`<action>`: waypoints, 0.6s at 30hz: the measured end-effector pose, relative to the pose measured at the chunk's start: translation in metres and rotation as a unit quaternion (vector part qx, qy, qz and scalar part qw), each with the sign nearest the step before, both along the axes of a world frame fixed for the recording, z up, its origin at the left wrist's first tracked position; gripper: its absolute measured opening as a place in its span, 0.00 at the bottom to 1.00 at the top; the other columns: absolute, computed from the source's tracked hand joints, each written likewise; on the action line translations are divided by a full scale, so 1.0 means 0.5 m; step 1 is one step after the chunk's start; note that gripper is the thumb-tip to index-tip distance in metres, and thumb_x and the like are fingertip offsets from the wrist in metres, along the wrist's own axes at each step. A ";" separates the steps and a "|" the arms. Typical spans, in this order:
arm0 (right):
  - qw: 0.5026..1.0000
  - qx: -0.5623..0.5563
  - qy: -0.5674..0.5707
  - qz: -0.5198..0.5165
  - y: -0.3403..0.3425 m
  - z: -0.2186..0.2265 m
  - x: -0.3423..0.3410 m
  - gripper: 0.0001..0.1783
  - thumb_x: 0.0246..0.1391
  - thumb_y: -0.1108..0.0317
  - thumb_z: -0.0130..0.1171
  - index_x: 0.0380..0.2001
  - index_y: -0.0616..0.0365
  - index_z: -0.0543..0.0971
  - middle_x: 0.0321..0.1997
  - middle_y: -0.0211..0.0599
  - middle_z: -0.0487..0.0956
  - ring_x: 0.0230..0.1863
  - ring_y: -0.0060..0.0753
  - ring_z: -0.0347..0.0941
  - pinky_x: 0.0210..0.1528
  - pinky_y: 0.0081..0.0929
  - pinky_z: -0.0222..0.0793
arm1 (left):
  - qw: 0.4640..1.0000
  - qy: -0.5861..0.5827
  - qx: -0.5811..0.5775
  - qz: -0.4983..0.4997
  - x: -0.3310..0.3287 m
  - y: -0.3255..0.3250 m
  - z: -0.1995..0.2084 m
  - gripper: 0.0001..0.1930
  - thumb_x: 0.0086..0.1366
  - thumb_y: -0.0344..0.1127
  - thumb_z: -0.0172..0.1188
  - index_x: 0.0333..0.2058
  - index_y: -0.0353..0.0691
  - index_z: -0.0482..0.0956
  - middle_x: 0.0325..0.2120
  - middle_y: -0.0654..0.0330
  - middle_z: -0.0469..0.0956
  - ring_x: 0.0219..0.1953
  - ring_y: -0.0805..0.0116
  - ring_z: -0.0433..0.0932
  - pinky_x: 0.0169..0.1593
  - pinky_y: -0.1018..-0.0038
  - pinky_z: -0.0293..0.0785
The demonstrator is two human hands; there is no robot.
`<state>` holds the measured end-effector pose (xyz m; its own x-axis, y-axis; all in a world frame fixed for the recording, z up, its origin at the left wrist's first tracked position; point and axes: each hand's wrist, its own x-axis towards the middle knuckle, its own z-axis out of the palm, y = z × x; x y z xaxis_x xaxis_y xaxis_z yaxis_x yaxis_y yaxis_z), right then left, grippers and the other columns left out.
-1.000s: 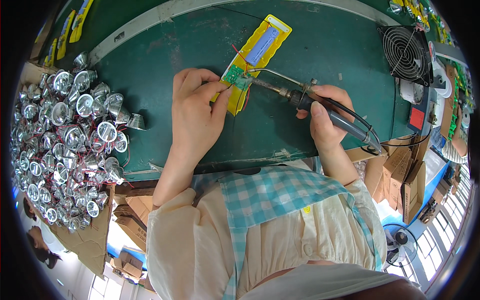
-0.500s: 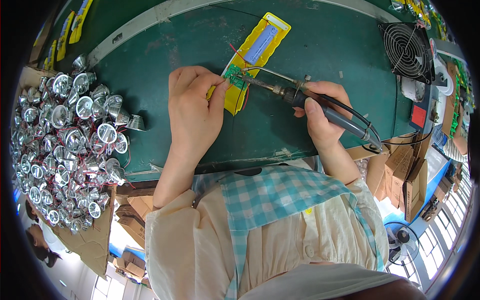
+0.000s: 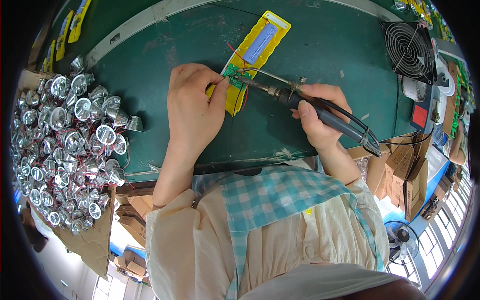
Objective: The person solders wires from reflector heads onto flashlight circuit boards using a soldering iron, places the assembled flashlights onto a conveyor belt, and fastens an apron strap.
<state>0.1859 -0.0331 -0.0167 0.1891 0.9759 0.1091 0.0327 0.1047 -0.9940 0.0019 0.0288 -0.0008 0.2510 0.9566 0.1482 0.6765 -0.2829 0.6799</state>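
Observation:
My right hand [image 3: 322, 115] is wrapped round a soldering iron [image 3: 332, 120] with a thin metal feed tube fixed along it. The iron's tip meets a small green circuit board [image 3: 237, 77]. That board sits in a long yellow plastic housing [image 3: 275, 45] lying slantwise on the bench, along with a blue cylindrical battery [image 3: 260, 44]. Thin red and black wires [image 3: 235, 52] come off the board. My left hand [image 3: 197, 100] pinches at the board's left edge, thumb and forefinger pressed together. What lies between those fingertips is too small to make out.
Many silver reflector cups [image 3: 72, 142] with red wires are heaped on cardboard at the left. A black fan [image 3: 407, 50] stands at the far right of the green bench [image 3: 165, 45]. Cardboard boxes [image 3: 400, 165] are at the lower right; more yellow housings [image 3: 64, 35] lie far left.
The soldering iron and my right hand have shifted slightly left, with the tip still at the board. My left hand keeps its pinch, almost unmoved.

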 end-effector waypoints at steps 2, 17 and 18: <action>1.000 0.001 -0.001 -0.002 -0.002 -0.001 0.003 0.12 0.36 0.76 0.55 0.29 0.60 0.70 0.26 0.35 0.72 0.24 0.20 0.68 0.28 0.15 0.65 | 1.000 0.000 -0.004 0.000 0.000 0.000 0.001 0.02 0.42 0.24 0.54 0.17 0.33 0.71 0.21 0.56 0.70 0.30 0.58 0.66 0.32 0.70 0.62; 0.992 0.066 0.102 -0.047 0.002 0.000 0.031 0.11 0.39 0.78 0.51 0.31 0.64 0.67 0.24 0.38 0.71 0.18 0.20 0.68 0.21 0.14 0.66 | 0.992 0.103 0.048 -0.050 0.015 -0.019 0.023 0.19 0.41 0.37 0.59 0.29 0.30 0.66 0.30 0.51 0.65 0.33 0.56 0.65 0.35 0.68 0.63; 0.991 0.071 0.105 -0.047 0.003 0.004 0.036 0.11 0.39 0.78 0.51 0.31 0.64 0.67 0.24 0.38 0.71 0.18 0.20 0.68 0.21 0.14 0.66 | 0.977 0.204 0.012 -0.064 0.015 -0.018 0.022 0.19 0.40 0.41 0.59 0.25 0.32 0.66 0.27 0.52 0.66 0.31 0.56 0.67 0.33 0.69 0.65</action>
<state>0.2041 -0.0317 -0.0144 0.3124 0.9301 0.1930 -0.1567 0.2508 -0.9553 0.0094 0.0197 0.0100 0.4117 0.9108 0.0319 0.8480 -0.3956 0.3527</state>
